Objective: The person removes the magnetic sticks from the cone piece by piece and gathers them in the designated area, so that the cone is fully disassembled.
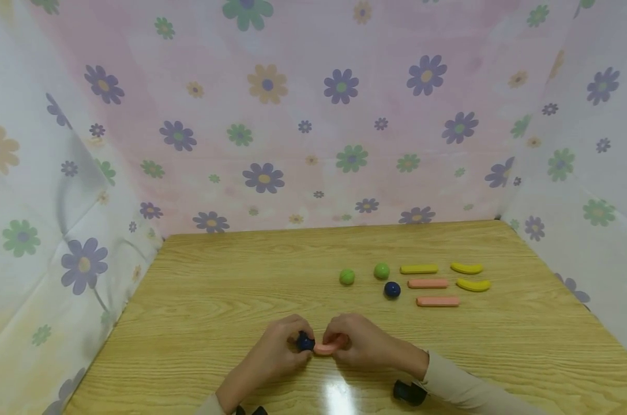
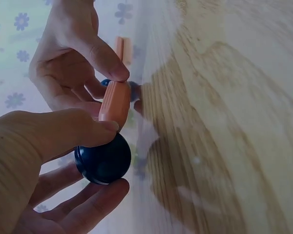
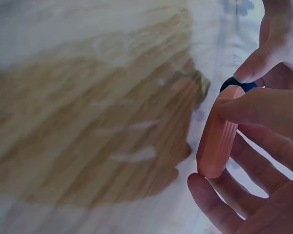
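My left hand (image 1: 284, 346) holds a glossy dark blue ball (image 1: 306, 341) between thumb and fingers. The right hand (image 1: 362, 341) pinches a curved pink stick (image 1: 325, 349), whose near end meets the ball. In the left wrist view the pink stick (image 2: 115, 105) shows ridged sides, and the dark blue ball (image 2: 107, 158) rests against the fingertips just below it. Seen from the right wrist, the thumb lies across the pink stick (image 3: 217, 141), with fingers behind it; the ball (image 3: 238, 85) peeks out past its far end, partly hidden.
Beyond the hands on the wooden table (image 1: 214, 288) lie two green balls (image 1: 346, 276), another dark blue ball (image 1: 392, 290), a straight yellow stick (image 1: 419, 269), two straight pink sticks (image 1: 438, 302) and two curved yellow pieces (image 1: 473, 285). Flowered cloth walls (image 1: 303, 104) enclose the table.
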Demonstrator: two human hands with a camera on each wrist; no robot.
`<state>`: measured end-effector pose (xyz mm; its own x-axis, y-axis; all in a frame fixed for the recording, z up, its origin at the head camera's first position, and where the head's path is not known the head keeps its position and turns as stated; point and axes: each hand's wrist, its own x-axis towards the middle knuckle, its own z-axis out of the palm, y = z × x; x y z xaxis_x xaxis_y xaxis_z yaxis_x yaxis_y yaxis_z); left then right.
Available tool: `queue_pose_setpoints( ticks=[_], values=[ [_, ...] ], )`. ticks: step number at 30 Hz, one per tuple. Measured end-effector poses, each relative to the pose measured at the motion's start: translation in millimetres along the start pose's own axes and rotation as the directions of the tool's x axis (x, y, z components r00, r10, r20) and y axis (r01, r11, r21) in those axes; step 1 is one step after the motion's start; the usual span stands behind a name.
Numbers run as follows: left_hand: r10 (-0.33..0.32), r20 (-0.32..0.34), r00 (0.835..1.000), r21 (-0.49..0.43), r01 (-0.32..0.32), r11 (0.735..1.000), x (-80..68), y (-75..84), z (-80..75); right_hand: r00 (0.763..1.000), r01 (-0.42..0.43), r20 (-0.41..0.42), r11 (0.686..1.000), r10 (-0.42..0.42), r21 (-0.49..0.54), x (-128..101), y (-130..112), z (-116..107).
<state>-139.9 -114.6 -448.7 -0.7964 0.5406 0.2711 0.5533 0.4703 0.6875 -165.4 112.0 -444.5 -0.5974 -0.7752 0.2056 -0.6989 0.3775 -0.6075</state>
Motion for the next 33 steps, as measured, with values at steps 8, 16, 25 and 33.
queue_pose_setpoints(
  ticks=[8,16,25,33],
  values=[
    [-0.045,-0.016,0.999,-0.018,0.044,0.999,7.6,2.0,-1.9,0.994,-0.098,-0.052,0.995,0.098,-0.006,-15,8,-15],
    [-0.019,-0.024,1.000,-0.008,0.018,1.000,17.7,1.3,1.4,0.988,-0.141,-0.055,0.990,0.142,0.024,-36,17,-39],
    [0.000,-0.039,0.999,-0.039,-0.001,0.999,44.0,4.4,8.7,0.990,-0.107,-0.091,0.994,0.108,0.018,-69,26,-74],
    [0.012,-0.054,0.998,-0.077,-0.016,0.997,67.4,-1.1,22.7,0.982,-0.114,-0.157,0.992,0.105,-0.046,-101,40,-102]
  ],
)
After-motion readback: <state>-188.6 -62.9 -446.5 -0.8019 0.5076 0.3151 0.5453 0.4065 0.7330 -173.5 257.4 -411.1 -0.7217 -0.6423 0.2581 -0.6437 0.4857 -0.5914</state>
